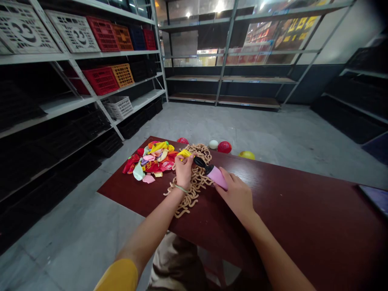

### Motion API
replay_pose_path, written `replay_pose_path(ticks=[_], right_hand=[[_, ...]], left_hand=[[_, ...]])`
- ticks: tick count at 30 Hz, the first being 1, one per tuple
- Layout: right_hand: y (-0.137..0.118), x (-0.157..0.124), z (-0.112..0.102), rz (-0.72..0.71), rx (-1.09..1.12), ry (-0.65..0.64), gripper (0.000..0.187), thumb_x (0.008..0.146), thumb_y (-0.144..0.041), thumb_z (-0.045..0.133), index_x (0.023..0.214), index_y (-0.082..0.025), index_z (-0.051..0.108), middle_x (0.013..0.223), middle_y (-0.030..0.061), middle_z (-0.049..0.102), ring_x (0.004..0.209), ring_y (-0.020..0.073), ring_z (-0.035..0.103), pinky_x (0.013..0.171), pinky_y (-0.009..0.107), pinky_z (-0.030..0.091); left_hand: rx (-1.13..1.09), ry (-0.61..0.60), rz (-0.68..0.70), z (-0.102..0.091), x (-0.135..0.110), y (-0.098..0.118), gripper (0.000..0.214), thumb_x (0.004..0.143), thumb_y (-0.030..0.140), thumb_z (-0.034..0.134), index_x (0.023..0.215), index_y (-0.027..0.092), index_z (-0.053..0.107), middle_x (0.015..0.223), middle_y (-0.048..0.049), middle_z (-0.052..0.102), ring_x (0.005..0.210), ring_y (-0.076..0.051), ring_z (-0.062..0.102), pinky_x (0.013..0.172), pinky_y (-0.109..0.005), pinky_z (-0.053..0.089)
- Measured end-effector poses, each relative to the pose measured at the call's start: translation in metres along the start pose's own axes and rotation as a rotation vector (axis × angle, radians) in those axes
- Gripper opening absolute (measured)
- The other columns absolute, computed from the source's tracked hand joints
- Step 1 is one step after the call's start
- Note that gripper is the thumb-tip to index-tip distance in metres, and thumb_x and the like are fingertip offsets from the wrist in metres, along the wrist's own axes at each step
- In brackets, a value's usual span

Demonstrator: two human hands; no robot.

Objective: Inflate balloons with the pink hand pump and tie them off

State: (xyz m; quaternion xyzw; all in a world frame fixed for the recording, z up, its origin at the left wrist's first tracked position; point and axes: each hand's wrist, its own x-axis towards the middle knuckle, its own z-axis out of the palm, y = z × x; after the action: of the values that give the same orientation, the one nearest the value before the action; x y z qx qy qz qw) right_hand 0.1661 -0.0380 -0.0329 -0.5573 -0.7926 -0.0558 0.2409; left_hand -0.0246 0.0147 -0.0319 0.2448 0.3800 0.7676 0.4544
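Note:
My left hand (183, 173) pinches a yellow balloon (184, 153), which hangs limp and uninflated near the black nozzle end of a balloon pump (217, 176). The pump has a pink-purple body, and my right hand (238, 195) is wrapped round it. Whether the balloon's neck touches the nozzle I cannot tell. Under and around my left hand lies a heap of tan cord-like pieces (189, 198), curled and tangled. Left of it is a pile of flat balloons (154, 158) in red, yellow, pink and pale green.
The dark red table (273, 202) carries a flat dark-edged device (376, 199) at its right edge. Inflated balloons, a red one (224, 147), a white one (213, 144) and a yellow one (247, 154), show beyond its far edge. Shelves with plastic crates (101, 80) line the left.

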Motion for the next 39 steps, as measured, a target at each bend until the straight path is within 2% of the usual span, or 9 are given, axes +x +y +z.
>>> replay_pose_path(ticks=[5, 11, 17, 21, 26, 30, 33, 36, 39], right_hand=[[-0.003, -0.001, 0.000, -0.017, 0.017, 0.018, 0.054, 0.092, -0.041, 0.052, 0.142, -0.025, 0.045, 0.110, 0.0082, 0.068, 0.091, 0.0254, 0.063, 0.074, 0.034, 0.044], [-0.009, -0.003, 0.005, -0.068, 0.070, -0.009, 0.057, 0.094, -0.044, 0.049, 0.145, -0.020, 0.040, 0.115, 0.0120, 0.066, 0.096, 0.0274, 0.063, 0.080, 0.038, 0.047], [-0.018, -0.001, 0.008, -0.105, 0.177, 0.007, 0.049, 0.091, -0.036, 0.053, 0.136, -0.016, 0.047, 0.120, 0.0131, 0.064, 0.104, 0.0259, 0.060, 0.090, 0.037, 0.046], [-0.020, -0.001, 0.005, -0.066, 0.151, -0.039, 0.050, 0.090, -0.042, 0.056, 0.135, -0.021, 0.050, 0.113, 0.0092, 0.068, 0.097, 0.0234, 0.063, 0.083, 0.032, 0.047], [-0.006, 0.002, 0.001, 0.022, 0.036, -0.067, 0.053, 0.089, -0.049, 0.056, 0.137, -0.029, 0.048, 0.103, 0.0049, 0.069, 0.085, 0.0202, 0.063, 0.067, 0.028, 0.041], [0.019, 0.008, -0.004, 0.031, -0.087, -0.020, 0.037, 0.088, -0.045, 0.058, 0.118, -0.024, 0.060, 0.098, 0.0066, 0.068, 0.086, 0.0228, 0.061, 0.069, 0.030, 0.036], [0.033, 0.010, -0.006, 0.008, -0.152, -0.012, 0.035, 0.088, -0.043, 0.057, 0.118, -0.026, 0.060, 0.098, 0.0062, 0.068, 0.088, 0.0240, 0.060, 0.069, 0.031, 0.033], [0.033, 0.008, -0.005, 0.003, -0.156, -0.035, 0.042, 0.086, -0.046, 0.059, 0.125, -0.028, 0.057, 0.098, 0.0048, 0.068, 0.084, 0.0233, 0.060, 0.065, 0.030, 0.032], [0.021, 0.004, -0.002, 0.012, -0.114, -0.056, 0.044, 0.085, -0.049, 0.059, 0.124, -0.026, 0.057, 0.098, 0.0051, 0.069, 0.082, 0.0227, 0.062, 0.063, 0.030, 0.032]], left_hand=[[-0.043, -0.072, -0.099, 0.005, -0.007, 0.004, 0.024, 0.083, 0.033, 0.069, 0.095, 0.019, 0.054, 0.102, -0.0066, 0.072, 0.104, -0.021, 0.068, 0.090, -0.034, 0.053], [-0.167, -0.200, -0.171, 0.013, -0.017, 0.015, 0.041, 0.090, 0.054, 0.055, 0.113, 0.020, 0.061, 0.103, -0.0093, 0.069, 0.105, -0.023, 0.066, 0.092, -0.039, 0.052], [-0.131, -0.109, -0.063, 0.024, -0.027, 0.025, 0.047, 0.094, 0.061, 0.042, 0.125, 0.027, 0.053, 0.077, -0.0006, 0.060, 0.069, -0.015, 0.061, 0.083, -0.034, 0.052], [-0.147, -0.081, 0.013, 0.032, -0.027, 0.027, 0.036, 0.094, 0.056, 0.047, 0.111, 0.025, 0.053, 0.065, 0.0029, 0.048, 0.049, -0.011, 0.045, 0.064, -0.028, 0.050], [-0.155, -0.023, 0.088, 0.040, 0.002, 0.039, 0.032, 0.091, 0.053, 0.053, 0.082, 0.023, 0.044, 0.060, 0.0057, 0.043, 0.043, -0.008, 0.039, 0.048, -0.024, 0.043], [-0.229, 0.160, 0.077, 0.026, 0.041, 0.053, 0.032, 0.090, 0.049, 0.056, 0.079, 0.022, 0.041, 0.058, 0.0084, 0.041, 0.041, -0.006, 0.037, 0.047, -0.022, 0.039], [-0.249, 0.244, 0.096, 0.012, 0.060, 0.055, 0.027, 0.091, 0.043, 0.052, 0.080, 0.022, 0.040, 0.058, 0.0093, 0.040, 0.040, -0.005, 0.037, 0.047, -0.021, 0.037], [-0.247, 0.251, 0.109, 0.011, 0.059, 0.050, 0.024, 0.091, 0.040, 0.050, 0.079, 0.022, 0.039, 0.057, 0.0096, 0.039, 0.039, -0.005, 0.036, 0.047, -0.020, 0.036], [-0.207, 0.194, 0.099, 0.024, 0.039, 0.037, 0.025, 0.090, 0.040, 0.053, 0.079, 0.022, 0.040, 0.058, 0.0096, 0.040, 0.040, -0.005, 0.037, 0.048, -0.020, 0.038]])
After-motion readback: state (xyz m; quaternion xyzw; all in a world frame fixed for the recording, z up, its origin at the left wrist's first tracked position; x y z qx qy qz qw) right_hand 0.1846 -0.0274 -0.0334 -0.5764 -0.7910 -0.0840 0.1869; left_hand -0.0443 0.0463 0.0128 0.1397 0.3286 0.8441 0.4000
